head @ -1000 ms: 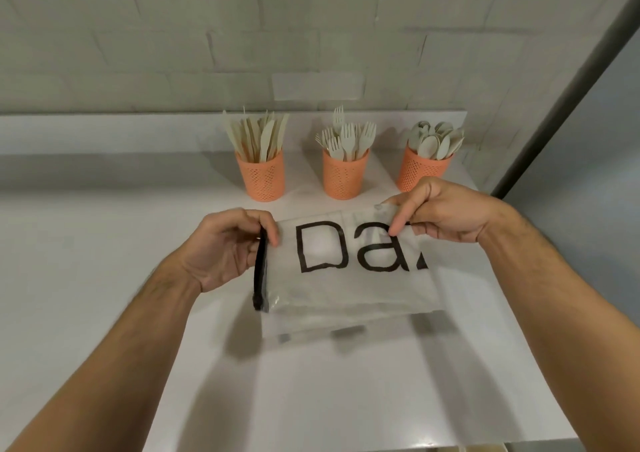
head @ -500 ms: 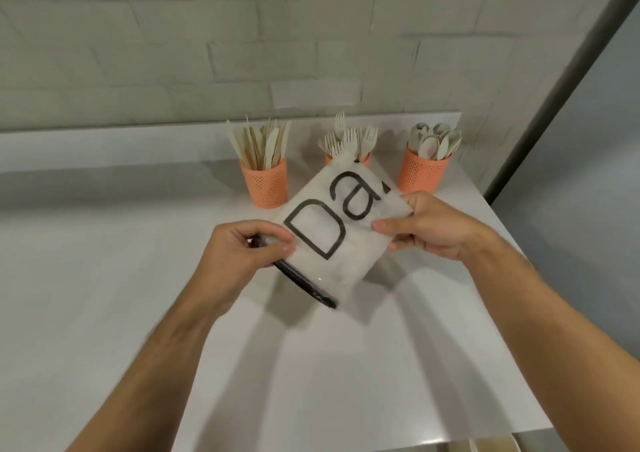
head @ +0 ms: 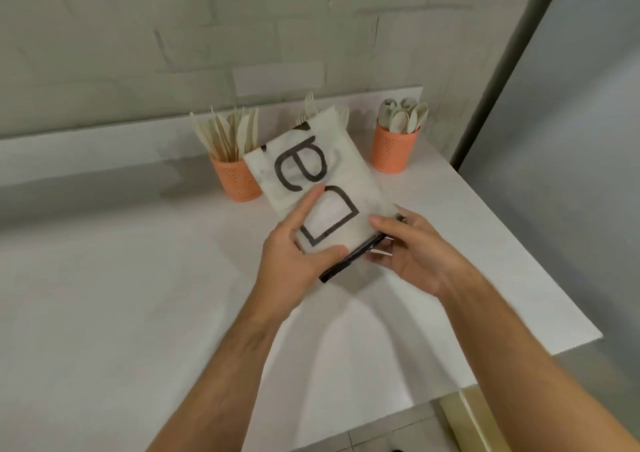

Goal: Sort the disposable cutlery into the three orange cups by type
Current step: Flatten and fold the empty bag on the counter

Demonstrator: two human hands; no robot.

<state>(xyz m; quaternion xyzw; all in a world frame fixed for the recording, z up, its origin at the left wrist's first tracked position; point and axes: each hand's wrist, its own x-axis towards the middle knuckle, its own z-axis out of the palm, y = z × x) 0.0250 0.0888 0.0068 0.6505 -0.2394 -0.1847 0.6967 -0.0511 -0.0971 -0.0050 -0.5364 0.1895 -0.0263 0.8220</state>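
Both hands pinch white bag (head: 332,188) mid-frame: left hand (head: 294,261) flat on front, right hand (head: 412,254) at black zip edge (maybe to shut it). Cutlery sits sorted in orange cups (head: 394,150) behind, on counter (head: 138,295).

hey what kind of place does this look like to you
Probably a self-serve counter in a cafe or canteen: a white counter against a tiled wall, with orange cups of disposable knives and spoons.
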